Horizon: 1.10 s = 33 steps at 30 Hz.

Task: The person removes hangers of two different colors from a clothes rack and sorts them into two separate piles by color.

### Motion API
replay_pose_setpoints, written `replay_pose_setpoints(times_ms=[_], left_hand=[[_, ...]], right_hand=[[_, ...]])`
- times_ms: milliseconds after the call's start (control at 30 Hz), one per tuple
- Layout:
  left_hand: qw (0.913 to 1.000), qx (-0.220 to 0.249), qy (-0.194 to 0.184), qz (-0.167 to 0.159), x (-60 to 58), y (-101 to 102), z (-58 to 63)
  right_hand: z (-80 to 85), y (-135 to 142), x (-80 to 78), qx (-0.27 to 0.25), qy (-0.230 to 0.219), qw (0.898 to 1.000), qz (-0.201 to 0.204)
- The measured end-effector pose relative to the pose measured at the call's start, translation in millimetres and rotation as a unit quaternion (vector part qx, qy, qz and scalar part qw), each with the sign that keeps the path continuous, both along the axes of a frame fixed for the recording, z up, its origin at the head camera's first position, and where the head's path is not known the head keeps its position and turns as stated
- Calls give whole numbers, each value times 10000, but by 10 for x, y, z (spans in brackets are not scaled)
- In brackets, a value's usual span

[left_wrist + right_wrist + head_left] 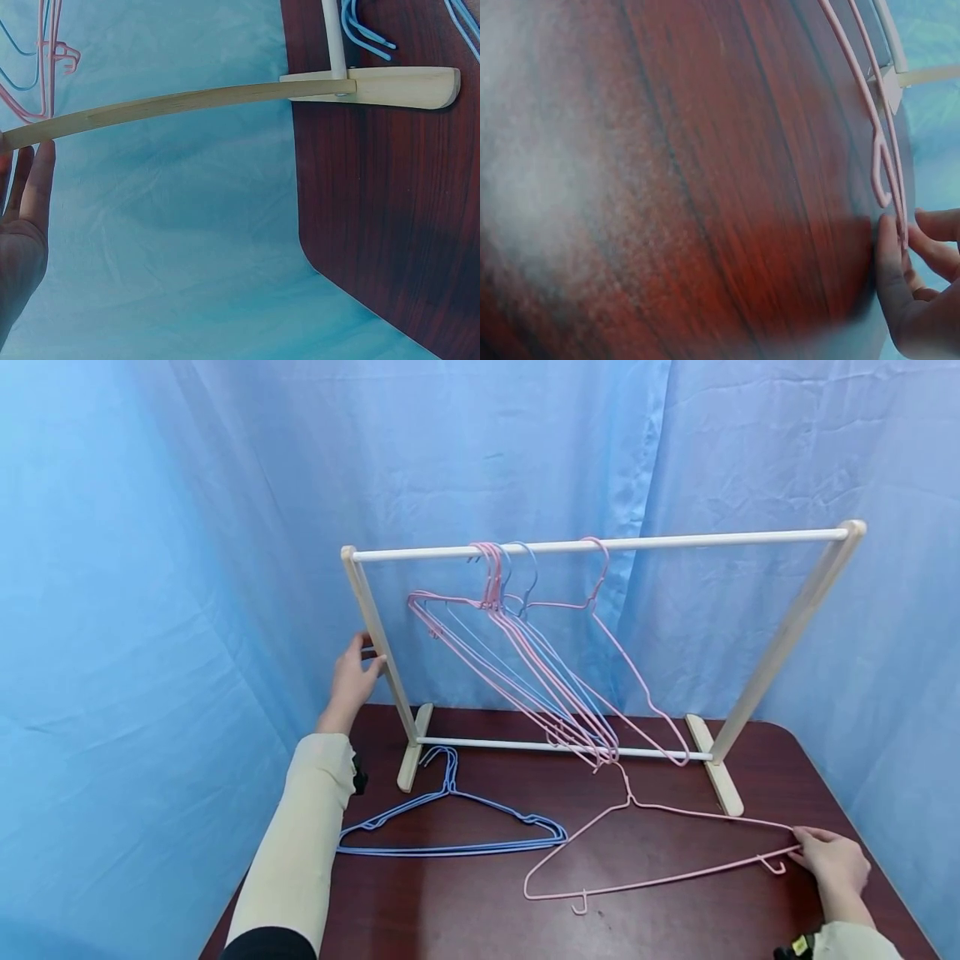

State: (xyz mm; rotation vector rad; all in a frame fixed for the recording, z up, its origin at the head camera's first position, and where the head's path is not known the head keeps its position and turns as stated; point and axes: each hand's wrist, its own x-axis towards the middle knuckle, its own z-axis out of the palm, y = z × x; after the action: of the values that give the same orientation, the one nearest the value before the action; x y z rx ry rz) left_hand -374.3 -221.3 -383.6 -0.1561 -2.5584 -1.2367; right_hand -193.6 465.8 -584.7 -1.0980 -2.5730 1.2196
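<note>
We see pink hanger (631, 802) before rack (787, 618), over table (465, 927); whether touching, we cannot tell. Rack bar carries hung hangers (495, 603), pink and blue; blue hangers (450, 790) lie at left. Right hand (836, 864) pinches pink hanger's right end. Left hand (355, 672), arm outstretched, holds left post between thumb and fingers.

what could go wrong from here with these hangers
The right hand grips the loose pink hanger at one corner, so it might swing if lifted. Hangers bunched on the rail could tangle with another added there. The left hand touches the left post; a push could shift the rack.
</note>
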Motion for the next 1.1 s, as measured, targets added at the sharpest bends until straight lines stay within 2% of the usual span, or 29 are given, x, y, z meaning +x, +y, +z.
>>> replay_pose_setpoints(times_ms=[167, 267, 533, 800, 1100], left_hand=[[10000, -8, 23, -23, -7, 3, 3], [10000, -11, 41, -25, -8, 2, 5], [10000, 15, -7, -27, -4, 3, 13], [10000, 37, -2, -51, 18, 7, 16], [9999, 97, -7, -82, 16, 0, 3]], right_hand=[[-5, -28, 24, 385, -433, 9979, 302], [10, -34, 28, 433, -560, 9965, 436], [111, -40, 70, 271, -484, 9964, 638], [284, -89, 101, -36, -165, 9972, 722], [572, -235, 54, -497, 594, 9925, 942]])
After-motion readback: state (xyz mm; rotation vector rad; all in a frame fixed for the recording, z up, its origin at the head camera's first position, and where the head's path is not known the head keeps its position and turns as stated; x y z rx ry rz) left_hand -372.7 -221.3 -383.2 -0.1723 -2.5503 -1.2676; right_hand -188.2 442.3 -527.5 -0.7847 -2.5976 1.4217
